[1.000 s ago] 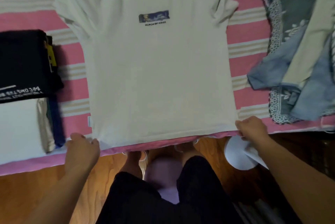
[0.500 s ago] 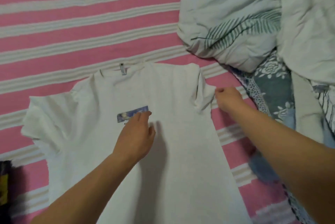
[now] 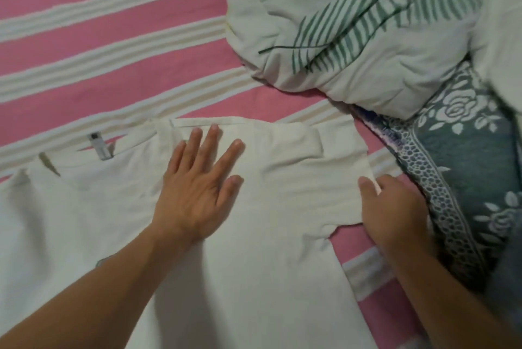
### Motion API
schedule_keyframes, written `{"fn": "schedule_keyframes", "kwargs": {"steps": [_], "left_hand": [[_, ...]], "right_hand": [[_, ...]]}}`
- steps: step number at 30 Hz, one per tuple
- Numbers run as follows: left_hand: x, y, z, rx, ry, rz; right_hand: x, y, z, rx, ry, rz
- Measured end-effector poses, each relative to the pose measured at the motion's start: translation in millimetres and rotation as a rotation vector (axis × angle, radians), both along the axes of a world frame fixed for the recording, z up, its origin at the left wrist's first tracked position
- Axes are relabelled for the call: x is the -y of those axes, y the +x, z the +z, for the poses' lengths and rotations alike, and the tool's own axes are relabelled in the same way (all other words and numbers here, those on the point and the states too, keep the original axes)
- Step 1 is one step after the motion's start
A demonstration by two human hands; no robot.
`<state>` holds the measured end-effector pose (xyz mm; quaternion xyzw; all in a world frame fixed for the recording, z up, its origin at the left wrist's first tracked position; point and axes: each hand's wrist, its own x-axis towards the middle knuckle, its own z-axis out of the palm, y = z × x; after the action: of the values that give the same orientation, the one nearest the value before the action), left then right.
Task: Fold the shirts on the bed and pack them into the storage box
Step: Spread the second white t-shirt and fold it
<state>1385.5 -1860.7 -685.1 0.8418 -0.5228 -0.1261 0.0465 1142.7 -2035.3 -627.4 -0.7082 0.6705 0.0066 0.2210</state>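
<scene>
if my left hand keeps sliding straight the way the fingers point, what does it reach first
Probably the shirt's top shoulder edge just past the left hand, then bare striped bedsheet; the leaf-print duvet lies off right.

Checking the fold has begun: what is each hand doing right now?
Left hand: open, flat on the white shirt.
Right hand: pinching the shirt's sleeve edge.

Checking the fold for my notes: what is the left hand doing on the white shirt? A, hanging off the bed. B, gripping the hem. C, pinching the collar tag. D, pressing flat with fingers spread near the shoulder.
D: the left hand lies flat with straight, spread fingers on the white shirt near the shoulder, while the right hand pinches the sleeve edge.
</scene>
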Motion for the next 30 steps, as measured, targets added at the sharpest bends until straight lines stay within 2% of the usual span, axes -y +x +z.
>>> {"fn": "schedule_keyframes", "kwargs": {"steps": [3, 5, 9, 13, 15, 16, 18, 19, 21, 22, 23, 24, 25, 27, 30], "left_hand": [[20, -1, 19, -0.010, 0.147, 0.013], [42, 0, 31, 0.002, 0.177, 0.062], [67, 1, 24, 0.114, 0.207, 0.089], [69, -3, 14, 0.078, 0.270, 0.114], [73, -1, 20, 0.040, 0.287, 0.118], [75, 1, 30, -0.035, 0.291, 0.125], [62, 6, 57, -0.378, 0.161, 0.224], [47, 6, 71, -0.620, -0.005, 0.362], [2, 1, 96, -1.110, -0.407, 0.795], [-20, -3, 100, -1.354, -0.529, 0.997], [-40, -10, 98, -1.571, -0.585, 1.140], [-55, -18, 92, -1.684, -0.583, 1.235], [-63, -26, 86, -1.699, -0.564, 1.294], [-66, -39, 74, -1.632, -0.612, 1.317], [-64, -56, 59, -1.415, -0.638, 1.156]], "right_hand": [[8, 6, 8, 0.155, 0.124, -0.137], [15, 14, 16, 0.272, 0.219, -0.189], [26, 22, 13, 0.348, 0.421, -0.222], [31, 21, 16, 0.786, 0.766, -0.385], [26, 26, 27, 0.907, 0.812, -0.289], [24, 31, 34, 0.925, 0.796, -0.196], [16, 47, 56, 0.876, 0.719, 0.055], [9, 58, 65, 0.800, 0.644, 0.211], [-15, 83, 76, 0.544, 0.491, 0.569], [-30, 94, 77, 0.390, 0.442, 0.721], [-49, 102, 75, 0.230, 0.413, 0.849], [-68, 104, 71, 0.101, 0.389, 0.937], [-84, 97, 65, 0.034, 0.323, 0.977], [-106, 64, 53, 0.080, 0.062, 0.918], [-131, -37, 27, 0.120, -0.198, 0.620]]}}
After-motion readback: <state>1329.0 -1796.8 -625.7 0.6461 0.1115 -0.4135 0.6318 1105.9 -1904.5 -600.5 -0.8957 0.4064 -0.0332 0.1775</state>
